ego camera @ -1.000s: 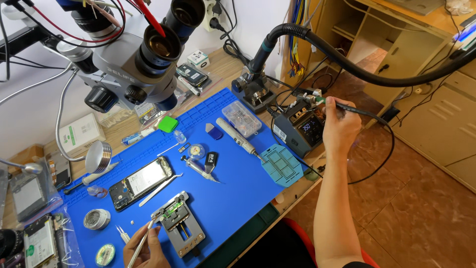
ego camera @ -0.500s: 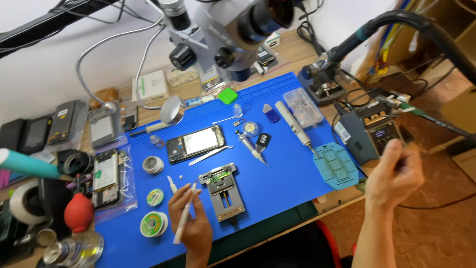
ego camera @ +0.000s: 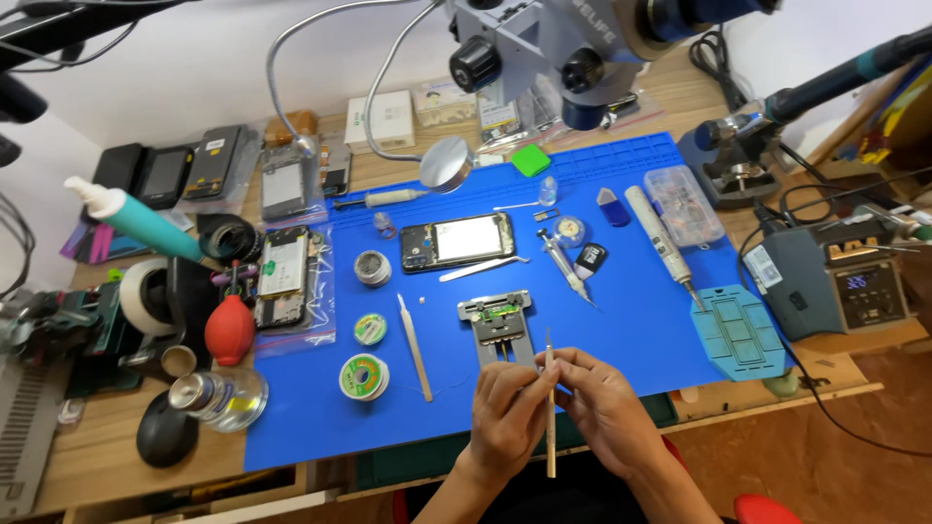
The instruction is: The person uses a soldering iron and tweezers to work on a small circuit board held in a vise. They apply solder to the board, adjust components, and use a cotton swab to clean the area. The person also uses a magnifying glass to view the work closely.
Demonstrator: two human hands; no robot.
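I grasp the thin tweezers [ego camera: 549, 412] upright in both left hand [ego camera: 507, 408] and right hand [ego camera: 607, 412], just short of the metal holder [ego camera: 500, 325]; next likely needs a steady tip.

Bare blue mat [ego camera: 631, 340] is lying open right of my fingers [ego camera: 573, 374]; the metal holder [ego camera: 500, 325] is standing directly ahead, tweezers [ego camera: 416, 347] and solder spool [ego camera: 364, 376] crowding the left.

Head camera looks steeply down, fairly close, over the blue mat [ego camera: 621, 320].
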